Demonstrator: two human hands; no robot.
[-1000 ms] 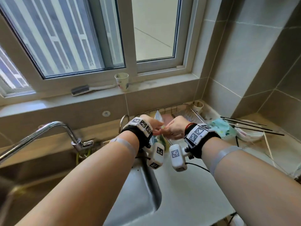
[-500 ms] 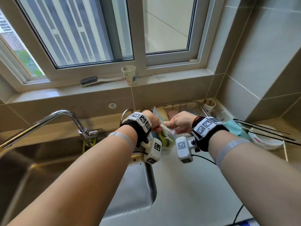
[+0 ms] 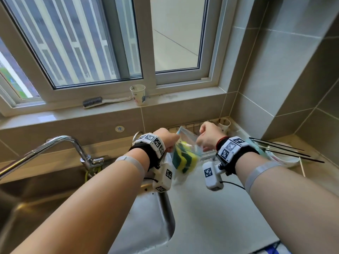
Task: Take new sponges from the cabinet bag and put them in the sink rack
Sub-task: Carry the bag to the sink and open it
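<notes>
Daylit sliding window (image 3: 110, 43) above grey tiled walls (image 3: 275, 70).

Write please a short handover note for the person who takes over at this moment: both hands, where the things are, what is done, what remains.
Left hand: pinching one side of the clear bag.
Right hand: pinching the other side, pulling it open.
Sponges: yellow-green stack, all inside the bag, held above the counter beside the sink.
Wire rack: behind the hands, against the wall.
Done: bag brought to the sink.
Left: take sponges out, put them in the rack.
</notes>
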